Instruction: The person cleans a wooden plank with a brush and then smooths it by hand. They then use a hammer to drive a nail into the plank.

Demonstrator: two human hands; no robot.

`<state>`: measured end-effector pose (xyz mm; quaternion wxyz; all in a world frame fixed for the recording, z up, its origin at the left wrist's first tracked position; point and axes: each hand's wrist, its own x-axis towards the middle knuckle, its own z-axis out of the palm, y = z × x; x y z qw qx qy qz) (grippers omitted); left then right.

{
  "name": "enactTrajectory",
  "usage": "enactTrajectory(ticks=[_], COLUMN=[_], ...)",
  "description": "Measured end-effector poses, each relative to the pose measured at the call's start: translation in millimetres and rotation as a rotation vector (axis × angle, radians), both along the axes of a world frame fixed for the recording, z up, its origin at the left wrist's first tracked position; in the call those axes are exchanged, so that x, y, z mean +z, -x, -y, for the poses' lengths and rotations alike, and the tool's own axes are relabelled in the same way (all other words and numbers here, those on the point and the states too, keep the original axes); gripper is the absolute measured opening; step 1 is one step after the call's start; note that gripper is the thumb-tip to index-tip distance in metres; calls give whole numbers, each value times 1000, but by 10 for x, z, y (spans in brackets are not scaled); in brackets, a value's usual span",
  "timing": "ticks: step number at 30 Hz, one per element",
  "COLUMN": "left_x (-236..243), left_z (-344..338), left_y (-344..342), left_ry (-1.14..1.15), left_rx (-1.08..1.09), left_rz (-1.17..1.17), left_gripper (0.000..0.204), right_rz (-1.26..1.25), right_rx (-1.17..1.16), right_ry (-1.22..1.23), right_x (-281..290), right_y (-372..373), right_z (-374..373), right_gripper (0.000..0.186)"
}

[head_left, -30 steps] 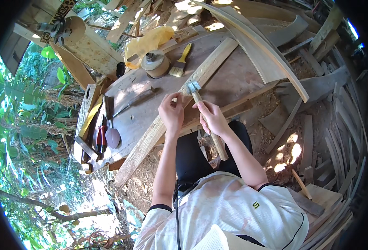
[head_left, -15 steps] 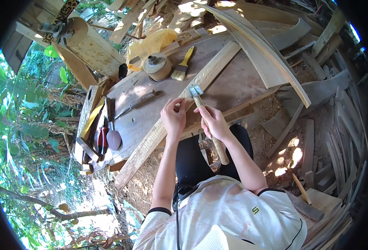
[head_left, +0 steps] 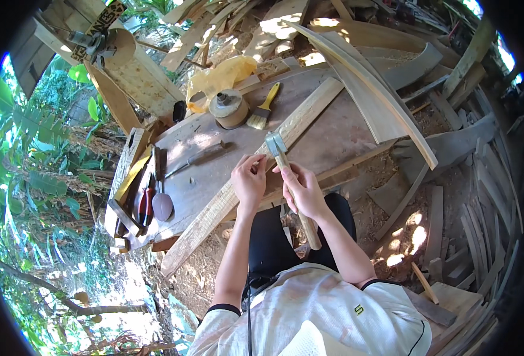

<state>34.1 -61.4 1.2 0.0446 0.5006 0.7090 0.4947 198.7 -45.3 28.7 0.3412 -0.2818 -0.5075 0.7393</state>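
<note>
My right hand (head_left: 302, 191) is wrapped round the wooden handle of a hammer (head_left: 308, 228). Its metal head points away from me, over a long pale plank (head_left: 211, 212). Close beside it on the left, my left hand (head_left: 249, 183) is at the plank with thumb and fingers pinched together. Whatever that pinch holds, if anything, is too small to make out. The plank lies slantwise across a worn wooden bench top (head_left: 333, 142), its near end sticking out past the bench's front edge.
On the bench are a yellow-handled paintbrush (head_left: 264, 107), a round container (head_left: 229, 108), a chisel-like tool (head_left: 197, 159), red-handled pliers (head_left: 145, 206) and a yellow plastic bag (head_left: 221, 77). Curved boards (head_left: 363, 77) overhang its far right. Wood offcuts (head_left: 478, 237) are heaped to the right.
The whole scene sits slightly lower in the picture. The hammer head has turned a little and looks slightly larger, still above the plank. My left hand keeps its pinch at the plank.
</note>
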Motion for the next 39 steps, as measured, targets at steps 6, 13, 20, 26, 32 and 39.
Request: enactTrajectory(ticks=[6,13,20,26,32,39], left_x=[-3,-10,-44,-33,-40,6], left_z=[10,4,26,12,19,-8], left_y=[3,1,33,26,8,-19], left_ry=[6,-12,11,7,-53,24], left_rx=[-16,-14,-10,-15,-57,19], left_rz=[-10,10,-50,-55,44,31], left_gripper=[10,11,10,10,9,9], right_rz=[14,47,87,64,70,18], right_rx=[70,105,99,85,34,32], right_ry=[110,120,16,30,63,97], right_x=[52,37,31,-3,-135,-350], right_y=[-17,-36,-2,17,13,8], right_z=[-39,-56,7,9,-56,-49], right_gripper=[45,44,43,44,47,46])
